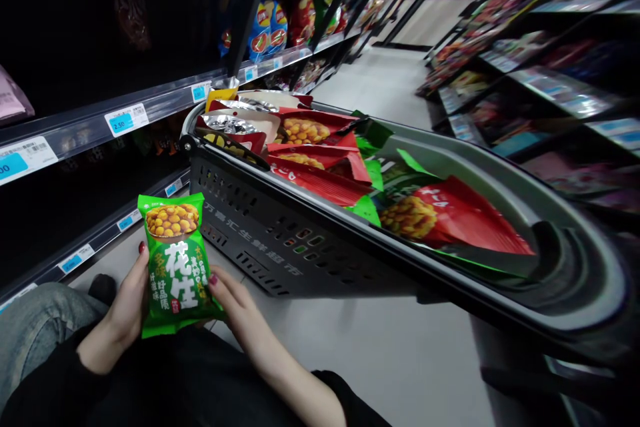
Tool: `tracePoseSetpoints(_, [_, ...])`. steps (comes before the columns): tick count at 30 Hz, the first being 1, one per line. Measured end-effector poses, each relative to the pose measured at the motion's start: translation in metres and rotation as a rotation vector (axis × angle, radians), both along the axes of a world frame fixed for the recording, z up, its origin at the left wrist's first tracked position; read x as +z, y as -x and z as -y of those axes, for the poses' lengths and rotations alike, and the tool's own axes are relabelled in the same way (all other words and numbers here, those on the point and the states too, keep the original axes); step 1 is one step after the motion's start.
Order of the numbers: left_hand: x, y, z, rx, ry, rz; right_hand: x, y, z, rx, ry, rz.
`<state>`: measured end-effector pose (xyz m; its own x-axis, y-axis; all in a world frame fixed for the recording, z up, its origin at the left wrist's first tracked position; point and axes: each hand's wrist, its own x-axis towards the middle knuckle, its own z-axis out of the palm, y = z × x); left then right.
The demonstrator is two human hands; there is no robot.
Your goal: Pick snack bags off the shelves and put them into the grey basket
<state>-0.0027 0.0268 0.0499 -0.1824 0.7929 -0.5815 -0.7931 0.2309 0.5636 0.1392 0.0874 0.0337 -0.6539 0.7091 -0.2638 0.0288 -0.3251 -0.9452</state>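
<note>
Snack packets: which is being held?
The glossy green packet with white characters: left hand and right hand hold its sides, whereas others lie in the dark-grey plastic basket or on black shelves.

Dark shopping basket (270, 233) heaped with red and green snack packets (313, 177), black shelf (167, 100) bearing blue bags (269, 30).

1. I am in a shop, a supermarket by the look of it.
2. On my left runs a black shelf (169, 101), its edge lined with printed price tags (127, 120); one reads 2.50.
3. Bright chip bags (259, 33) stand side by side further along it.
4. Before me is a dark basket (235, 203) holding many snack packets (470, 210), with lettering on its side that includes 超市, "supermarket".
5. Across the aisle (377, 77), racks (555, 90) on my right hold more goods, too blurred to name.
</note>
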Motion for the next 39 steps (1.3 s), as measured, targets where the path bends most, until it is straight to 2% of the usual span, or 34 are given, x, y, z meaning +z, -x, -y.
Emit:
tracePoseSetpoints(3, [0.0,-0.001,-0.002,-0.037,0.061,0.097,-0.002,0.0,-0.003,-0.008,0.016,0.011])
tracePoseSetpoints(5, [-0.003,0.0,0.0,-0.064,0.023,0.165,-0.003,-0.002,-0.004,0.028,0.092,-0.061])
tracePoseSetpoints(9, [-0.014,0.004,0.01,-0.134,-0.254,0.143,-0.002,-0.003,-0.003,0.084,0.238,-0.226])
tracePoseSetpoints(13, [-0.025,0.006,0.016,-0.32,-0.48,0.14,-0.003,0.0,0.002,0.101,0.334,-0.242])
tracePoseSetpoints(17, [-0.026,0.004,0.013,-0.365,-0.557,0.218,-0.006,0.004,0.005,0.081,0.335,-0.184])
tracePoseSetpoints(21, [-0.025,0.005,0.012,-0.385,-0.573,0.216,-0.005,0.004,0.006,0.062,0.312,-0.169])
tracePoseSetpoints(23, [-0.026,0.005,0.013,-0.384,-0.542,0.207,-0.005,0.004,0.005,0.073,0.261,-0.142])
tracePoseSetpoints(25, [-0.025,0.005,0.013,-0.338,-0.472,0.174,-0.006,0.004,0.002,0.141,0.129,-0.039])
tracePoseSetpoints(27, [-0.022,0.005,0.011,-0.241,-0.354,0.084,-0.006,0.002,-0.003,0.182,-0.104,0.146])
tracePoseSetpoints(29, [-0.019,0.004,0.009,-0.106,-0.235,-0.123,-0.003,0.001,-0.006,0.141,-0.311,0.267])
tracePoseSetpoints(30, [-0.017,0.004,0.008,-0.053,-0.19,-0.268,-0.001,0.0,-0.006,0.105,-0.358,0.268])
tracePoseSetpoints(32, [-0.015,0.003,0.007,0.0,-0.105,-0.603,0.002,-0.001,-0.004,0.08,-0.33,0.2])
tracePoseSetpoints(35, [-0.017,-0.001,0.009,-0.099,-0.008,-0.962,0.005,-0.001,0.004,0.117,-0.287,0.173])
tracePoseSetpoints(37, [-0.02,-0.005,0.011,-0.181,0.007,-1.016,0.003,-0.001,0.008,0.113,-0.333,0.239])
tracePoseSetpoints(39, [-0.022,-0.008,0.012,-0.217,0.02,-0.971,-0.002,0.0,0.008,0.097,-0.352,0.306])
